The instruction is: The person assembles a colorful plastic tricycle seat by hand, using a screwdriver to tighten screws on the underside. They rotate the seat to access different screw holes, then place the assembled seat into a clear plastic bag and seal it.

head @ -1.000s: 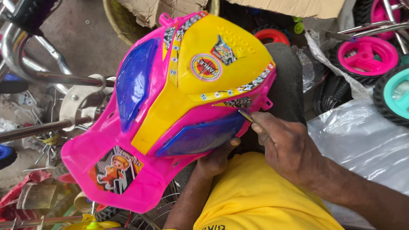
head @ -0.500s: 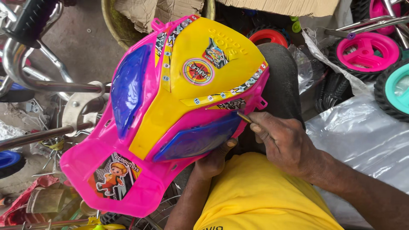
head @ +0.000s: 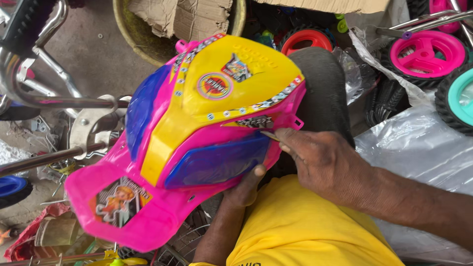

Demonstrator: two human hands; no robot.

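Observation:
A pink plastic toy-bike body shell (head: 148, 212) with a yellow centre panel and blue side panels fills the middle of the head view, stickers on its top and front. My left hand (head: 245, 186) holds its lower edge from beneath, thumb on the blue panel. My right hand (head: 320, 165) pinches a thin metal tool (head: 270, 135) whose tip touches the shell's right edge beside a small pink tab. My yellow shirt (head: 300, 231) lies below both hands.
Chrome handlebars and tubes (head: 44, 98) crowd the left. A basin with cardboard (head: 182, 19) stands behind the shell. Pink (head: 423, 51), red (head: 308, 39) and teal (head: 460, 98) toy wheels lie at the back right, with clear plastic sheeting (head: 414, 152) on the right.
The shell and both hands have stayed in almost the same place in view. My right hand keeps the tool tip at the shell's right edge.

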